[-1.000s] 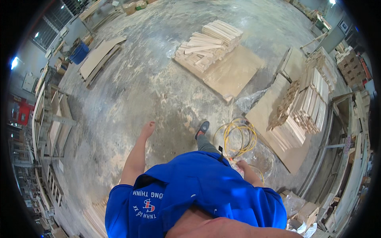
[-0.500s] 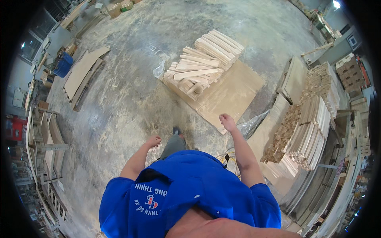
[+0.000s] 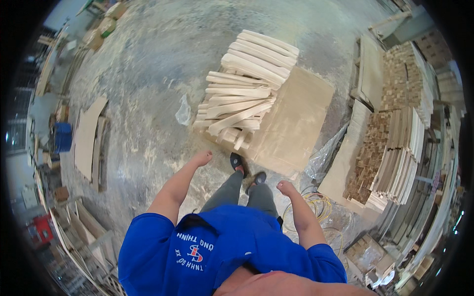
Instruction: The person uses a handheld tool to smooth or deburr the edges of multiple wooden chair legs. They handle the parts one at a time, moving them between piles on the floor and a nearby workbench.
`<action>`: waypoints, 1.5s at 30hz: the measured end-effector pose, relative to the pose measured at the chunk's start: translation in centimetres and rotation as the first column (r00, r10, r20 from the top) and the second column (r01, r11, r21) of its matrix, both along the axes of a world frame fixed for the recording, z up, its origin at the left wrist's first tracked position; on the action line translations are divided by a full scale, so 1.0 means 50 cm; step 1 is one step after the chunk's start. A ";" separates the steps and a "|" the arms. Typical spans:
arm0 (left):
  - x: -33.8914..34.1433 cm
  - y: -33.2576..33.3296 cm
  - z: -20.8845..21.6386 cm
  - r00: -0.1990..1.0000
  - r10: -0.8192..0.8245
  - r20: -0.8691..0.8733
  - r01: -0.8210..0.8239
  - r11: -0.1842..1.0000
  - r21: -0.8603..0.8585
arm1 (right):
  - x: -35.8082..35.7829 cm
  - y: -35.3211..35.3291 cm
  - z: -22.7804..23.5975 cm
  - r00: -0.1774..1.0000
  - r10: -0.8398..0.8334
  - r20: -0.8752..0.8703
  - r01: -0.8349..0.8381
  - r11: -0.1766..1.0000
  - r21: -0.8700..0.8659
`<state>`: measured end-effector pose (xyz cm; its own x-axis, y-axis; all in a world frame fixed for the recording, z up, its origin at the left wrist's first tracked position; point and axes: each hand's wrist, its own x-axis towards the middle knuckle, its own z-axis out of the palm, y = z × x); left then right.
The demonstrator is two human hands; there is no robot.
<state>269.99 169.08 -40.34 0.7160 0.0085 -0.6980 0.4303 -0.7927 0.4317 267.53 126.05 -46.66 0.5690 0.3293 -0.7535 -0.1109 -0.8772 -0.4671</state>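
Note:
My left hand (image 3: 203, 158) hangs over the floor in front of me, fingers curled in, with nothing visible in it. My right hand (image 3: 286, 188) is a loose fist beside my right leg, also showing nothing held. Just ahead of my feet lies a pile of pale shaped wooden pieces (image 3: 242, 98), fanned and stacked in layers. They rest on the left part of a brown board (image 3: 301, 123) on the floor. Neither hand touches the pile; the left is nearer to its closest corner, where short pieces (image 3: 236, 137) stick out.
Tall stacks of cut wooden strips (image 3: 395, 153) stand on the right, beside crumpled clear plastic (image 3: 326, 153). A yellow hose (image 3: 321, 209) coils near my right arm. Plastic film (image 3: 183, 111) lies left of the pile. Farther left are flat boards (image 3: 88, 138) and a blue bin (image 3: 62, 137).
I have stepped closer to the wood pile, and both my feet now show. My left hand has swung forward; my right hand has dropped back toward my body.

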 end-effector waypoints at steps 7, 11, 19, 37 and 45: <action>0.203 -0.071 -0.146 0.656 0.535 -0.533 -0.726 0.640 -0.252 | 0.245 0.052 -0.106 0.946 -0.317 0.075 0.315 0.948 0.034; 0.248 -0.158 -0.228 0.648 0.606 -0.461 -0.754 0.594 -0.278 | 0.444 0.127 -0.178 0.888 -0.383 0.254 0.367 0.924 0.109; 0.247 -0.099 -0.297 0.964 0.054 0.260 0.002 0.978 -0.211 | 0.492 0.318 -0.204 0.860 -0.502 -0.095 0.498 0.781 0.377; 0.901 0.095 -0.530 0.777 -0.518 0.358 0.483 0.855 0.190 | 0.561 0.736 -0.346 -0.180 -0.302 -0.936 0.728 -0.681 0.079; 0.988 0.046 -0.572 0.794 -0.606 0.037 0.599 0.792 0.118 | 0.643 0.746 -0.403 -0.242 -0.291 -0.925 0.718 -0.696 0.031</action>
